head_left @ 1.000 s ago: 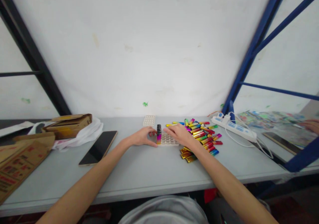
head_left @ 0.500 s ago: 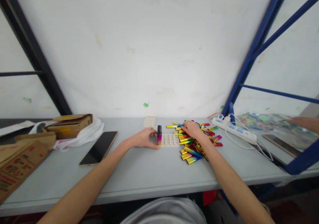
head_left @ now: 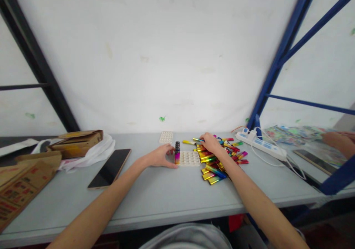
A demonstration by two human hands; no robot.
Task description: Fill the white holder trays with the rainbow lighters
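In the head view, the right hand (head_left: 211,144) is no longer covering the tray (head_left: 190,159); it is now reaching to the far left side of the pile (head_left: 213,169), which seems to be of shiny lighters. Its fingers are bending down and touching there, but whether they are gripping one, I cannot tell. This change is leaving the pale sockets of the tray showing. The left hand (head_left: 160,156) is staying at the tray's left edge, with half-open fingers curving about the row (head_left: 177,157) of upright lighters with black tops. The thumb is resting by the near end; how firmly it is pressing, I cannot tell. So only this edge is carrying lighters, and the pile is lying loose just to the right.

On the bench (head_left: 155,195), a second tray (head_left: 166,137) is lying farther back, near the wall, a phone (head_left: 110,169) is lying at left, and a power strip (head_left: 261,146) is lying at right.
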